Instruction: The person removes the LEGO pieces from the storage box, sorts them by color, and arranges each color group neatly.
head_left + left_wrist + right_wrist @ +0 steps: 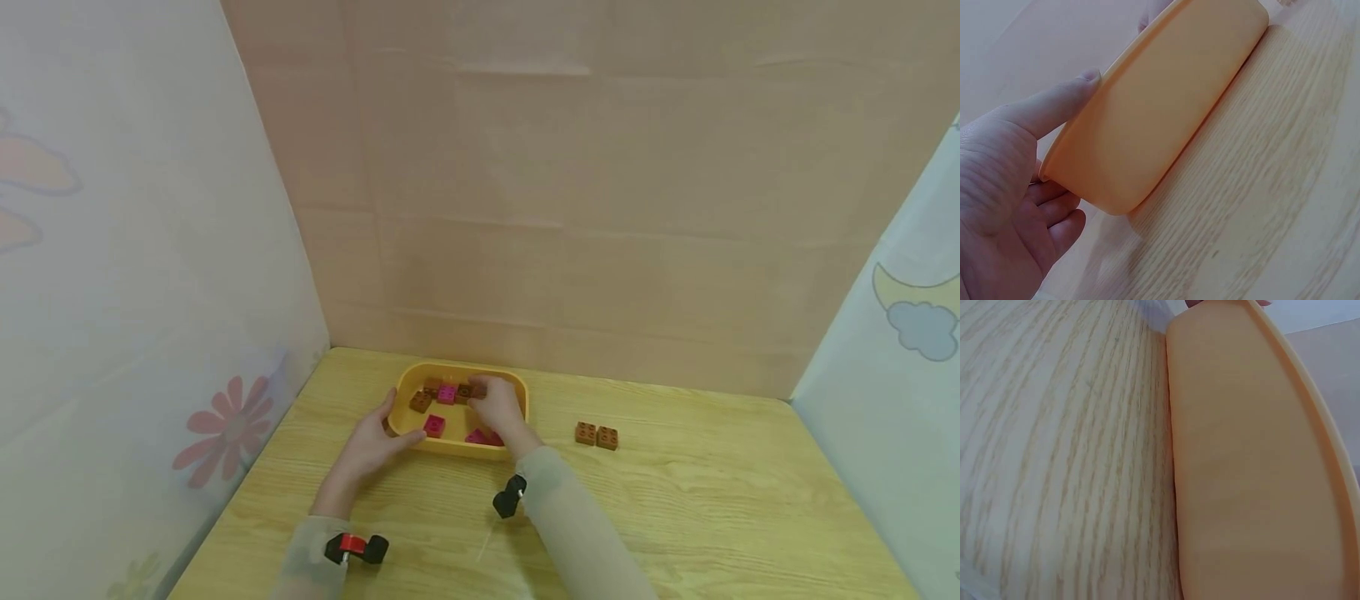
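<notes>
A yellow-orange plastic tray (465,448) stands on the table with several brown and pink toy bricks inside. My left hand (375,437) holds its left end; in the left wrist view the thumb lies along the rim and the other fingers curl around the end of the tray wall (1160,106). Reaching over the front rim, my right hand (497,406) has thumb and fingertips around a brown toy brick (478,392) at the back right. A pink brick (447,394) and a brown brick (421,402) lie further left. The right wrist view shows only the tray's outer wall (1247,462), not the right hand.
Two brown bricks, a left one (586,432) and a right one (608,437), sit side by side on the wooden table (712,500), right of the tray. A brown paper-like wall (570,208) rises behind, with pale printed sheets on both sides.
</notes>
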Demonstrator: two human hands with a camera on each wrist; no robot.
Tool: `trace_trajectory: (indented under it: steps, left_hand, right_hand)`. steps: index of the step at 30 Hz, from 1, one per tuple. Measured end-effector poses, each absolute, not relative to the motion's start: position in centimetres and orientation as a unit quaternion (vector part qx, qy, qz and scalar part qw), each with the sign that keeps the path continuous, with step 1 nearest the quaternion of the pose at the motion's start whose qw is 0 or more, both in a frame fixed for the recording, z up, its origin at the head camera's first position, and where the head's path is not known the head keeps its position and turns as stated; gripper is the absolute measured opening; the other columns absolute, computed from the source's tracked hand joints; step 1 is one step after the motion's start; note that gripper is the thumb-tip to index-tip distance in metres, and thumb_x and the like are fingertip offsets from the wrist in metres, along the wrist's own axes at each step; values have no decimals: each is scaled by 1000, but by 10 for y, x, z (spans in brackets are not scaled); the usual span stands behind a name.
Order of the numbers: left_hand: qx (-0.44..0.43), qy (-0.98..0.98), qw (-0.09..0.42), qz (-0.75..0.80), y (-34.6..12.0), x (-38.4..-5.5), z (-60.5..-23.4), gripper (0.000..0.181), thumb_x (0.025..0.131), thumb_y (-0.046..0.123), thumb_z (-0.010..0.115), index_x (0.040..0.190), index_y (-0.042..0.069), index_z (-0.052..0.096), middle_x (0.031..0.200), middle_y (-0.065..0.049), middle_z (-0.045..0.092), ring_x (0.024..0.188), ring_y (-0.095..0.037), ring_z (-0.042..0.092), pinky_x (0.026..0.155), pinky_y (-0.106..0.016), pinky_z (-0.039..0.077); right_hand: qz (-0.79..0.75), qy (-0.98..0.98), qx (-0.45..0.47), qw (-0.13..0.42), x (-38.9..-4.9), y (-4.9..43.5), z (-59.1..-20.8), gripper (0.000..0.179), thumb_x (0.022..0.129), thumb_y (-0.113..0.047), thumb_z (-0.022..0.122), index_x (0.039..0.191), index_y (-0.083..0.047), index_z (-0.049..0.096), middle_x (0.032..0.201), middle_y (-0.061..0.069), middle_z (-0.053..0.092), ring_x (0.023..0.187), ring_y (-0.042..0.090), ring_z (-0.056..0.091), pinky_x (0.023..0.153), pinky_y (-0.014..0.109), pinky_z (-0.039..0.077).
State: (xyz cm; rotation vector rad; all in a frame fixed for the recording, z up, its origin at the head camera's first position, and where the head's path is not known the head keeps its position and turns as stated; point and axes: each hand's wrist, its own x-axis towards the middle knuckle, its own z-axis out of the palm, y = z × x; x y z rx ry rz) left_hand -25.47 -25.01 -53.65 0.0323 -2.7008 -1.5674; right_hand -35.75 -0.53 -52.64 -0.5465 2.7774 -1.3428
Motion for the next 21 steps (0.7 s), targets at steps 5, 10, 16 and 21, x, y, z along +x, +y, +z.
trace_trajectory:
  steps: [5, 10, 16, 21]
  left_hand:
    - [12, -868, 5, -497, -251, -256, -537, 115, 89, 45, 89, 169, 0, 20, 173, -21, 27, 157, -39, 29, 126, -53, 28]
    - [12, -867, 3, -498, -250, -257, -536, 115, 89, 45, 88, 169, -1, 19, 173, -21, 25, 157, -40, 29, 126, -53, 28]
    - [12, -861, 1, -508, -249, -255, -535, 115, 90, 42, 89, 169, -1, 17, 173, -21, 24, 158, -39, 28, 126, -53, 28]
    - [13, -858, -1, -514, -250, -255, -535, 115, 90, 40, 89, 169, -1, 17, 173, -22, 23, 158, -39, 27, 126, -53, 28]
  right_hand:
    - [-420, 891, -175, -9, -358, -7, -526, 40, 92, 2, 78, 132, 5, 72, 127, 18, 74, 113, 34, 71, 96, 47, 60]
    - [-420, 890, -177, -9, -358, -7, -528, 40, 92, 1, 79, 132, 6, 71, 129, 19, 74, 114, 35, 72, 98, 47, 60]
    - [-422, 891, -169, 9, -358, -7, -526, 45, 91, 0, 82, 135, 3, 71, 131, 18, 73, 117, 34, 71, 101, 48, 58]
    - [-414, 893, -173, 20, -357, -8, -525, 47, 92, -3, 82, 137, 3, 69, 135, 17, 72, 125, 35, 67, 106, 49, 55]
